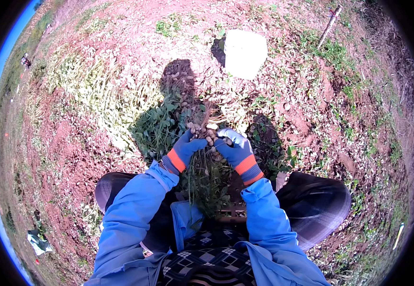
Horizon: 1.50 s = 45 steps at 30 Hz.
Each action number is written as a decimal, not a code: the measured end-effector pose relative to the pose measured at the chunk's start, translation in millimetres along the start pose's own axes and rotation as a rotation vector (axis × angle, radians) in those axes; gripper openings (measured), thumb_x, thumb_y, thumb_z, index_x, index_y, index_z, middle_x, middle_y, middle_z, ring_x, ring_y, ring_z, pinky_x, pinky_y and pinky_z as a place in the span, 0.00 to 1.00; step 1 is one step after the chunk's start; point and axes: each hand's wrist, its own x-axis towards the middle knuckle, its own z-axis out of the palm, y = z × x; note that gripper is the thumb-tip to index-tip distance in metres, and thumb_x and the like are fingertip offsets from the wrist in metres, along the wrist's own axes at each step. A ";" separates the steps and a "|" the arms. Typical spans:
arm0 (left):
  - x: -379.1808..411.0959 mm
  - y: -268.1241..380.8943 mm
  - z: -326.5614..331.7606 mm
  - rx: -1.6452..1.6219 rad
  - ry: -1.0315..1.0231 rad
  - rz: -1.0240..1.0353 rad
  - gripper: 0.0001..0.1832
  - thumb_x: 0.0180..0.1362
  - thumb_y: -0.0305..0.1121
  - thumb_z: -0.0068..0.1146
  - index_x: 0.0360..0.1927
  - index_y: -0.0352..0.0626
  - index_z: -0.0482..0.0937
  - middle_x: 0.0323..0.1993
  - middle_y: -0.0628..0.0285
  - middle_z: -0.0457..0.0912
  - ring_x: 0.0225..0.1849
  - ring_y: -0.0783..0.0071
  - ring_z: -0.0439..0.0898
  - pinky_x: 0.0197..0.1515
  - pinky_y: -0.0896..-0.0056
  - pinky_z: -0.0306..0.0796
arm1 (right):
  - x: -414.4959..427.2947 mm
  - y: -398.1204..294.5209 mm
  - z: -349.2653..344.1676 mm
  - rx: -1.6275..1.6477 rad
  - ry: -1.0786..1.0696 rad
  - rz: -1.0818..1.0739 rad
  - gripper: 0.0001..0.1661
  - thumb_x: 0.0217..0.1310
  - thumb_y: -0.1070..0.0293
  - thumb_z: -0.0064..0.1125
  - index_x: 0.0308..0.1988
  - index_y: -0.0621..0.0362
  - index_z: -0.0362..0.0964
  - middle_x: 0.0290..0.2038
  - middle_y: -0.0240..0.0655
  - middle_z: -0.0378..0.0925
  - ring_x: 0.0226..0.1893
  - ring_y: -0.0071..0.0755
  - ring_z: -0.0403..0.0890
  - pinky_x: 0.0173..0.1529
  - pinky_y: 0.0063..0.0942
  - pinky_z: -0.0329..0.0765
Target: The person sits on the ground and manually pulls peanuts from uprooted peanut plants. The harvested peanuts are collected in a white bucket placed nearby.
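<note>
Both hands wear grey-blue work gloves with orange cuff bands and meet in front of my body. Between them is a clump of peanut pods (209,135) on an uprooted peanut plant. Its thin roots stick up above the pods, and its green stems (202,178) hang down toward my lap. My left hand (188,146) grips the clump from the left. On the right side, my right hand (236,146) has its fingers closed on pods of the same bunch. The glove tips hide some of the pods.
Cut peanut plants (89,93) lie heaped at the left. A bright white sack or container (245,53) stands ahead on reddish soil strewn with dry leaves. A wooden stake (330,26) rises at the far right. Some pale crumpled sheeting (39,243) lies at the lower left.
</note>
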 end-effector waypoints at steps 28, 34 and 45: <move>-5.5 36.4 42.2 0.025 0.082 0.118 0.19 0.46 0.22 0.52 0.45 0.37 0.69 0.34 0.61 0.77 0.33 0.74 0.76 0.39 0.72 0.71 | 245.7 -25.2 -115.7 1.168 0.322 0.388 0.07 0.54 0.66 0.55 0.32 0.56 0.68 0.23 0.33 0.71 0.22 0.30 0.72 0.25 0.29 0.73; 1.7 21.4 26.0 -0.076 0.063 0.187 0.22 0.47 0.22 0.52 0.48 0.38 0.68 0.38 0.60 0.76 0.38 0.75 0.74 0.41 0.72 0.69 | 268.2 -44.4 -119.9 0.859 0.452 0.344 0.19 0.56 0.57 0.49 0.44 0.58 0.66 0.37 0.42 0.73 0.40 0.45 0.74 0.33 0.45 0.75; -0.5 31.7 25.3 -0.185 0.179 0.123 0.15 0.50 0.31 0.55 0.43 0.42 0.70 0.32 0.60 0.75 0.30 0.67 0.77 0.33 0.62 0.74 | 77.8 -44.2 -37.7 0.962 0.184 0.064 0.06 0.57 0.72 0.49 0.30 0.63 0.69 0.23 0.34 0.71 0.21 0.26 0.71 0.24 0.21 0.70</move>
